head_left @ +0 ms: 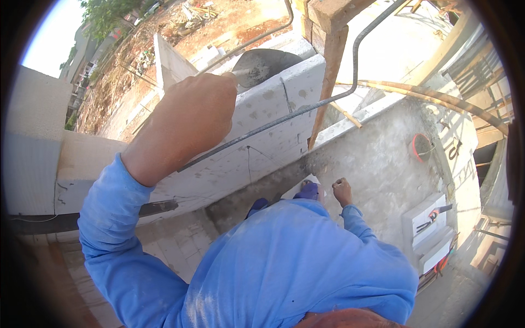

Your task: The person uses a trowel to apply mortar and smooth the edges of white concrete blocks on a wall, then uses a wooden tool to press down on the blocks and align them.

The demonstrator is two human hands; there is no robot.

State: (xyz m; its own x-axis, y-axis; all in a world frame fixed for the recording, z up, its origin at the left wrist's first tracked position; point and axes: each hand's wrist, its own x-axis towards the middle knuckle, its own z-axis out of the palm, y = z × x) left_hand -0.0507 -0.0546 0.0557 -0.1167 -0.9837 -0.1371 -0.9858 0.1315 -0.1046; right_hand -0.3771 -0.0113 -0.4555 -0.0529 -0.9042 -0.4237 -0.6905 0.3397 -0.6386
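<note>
My left hand (191, 115) is closed round the handle of a trowel (265, 66). Its grey, mortar-smeared blade lies over the top of a low wall of white blocks (262, 117). The handle is hidden inside my fist. Lower down and well apart from the wall top, my right hand (343, 191) hangs beside my body with its fingers curled in. Whether anything is in it I cannot make out.
A bent metal rod (284, 117) crosses in front of the wall. A wooden post (326, 71) stands at the wall's end. On the concrete floor (377, 158) lie a red ring-shaped thing (421, 147) and white blocks (426, 218) with a dark-jawed tool (433, 215) on top.
</note>
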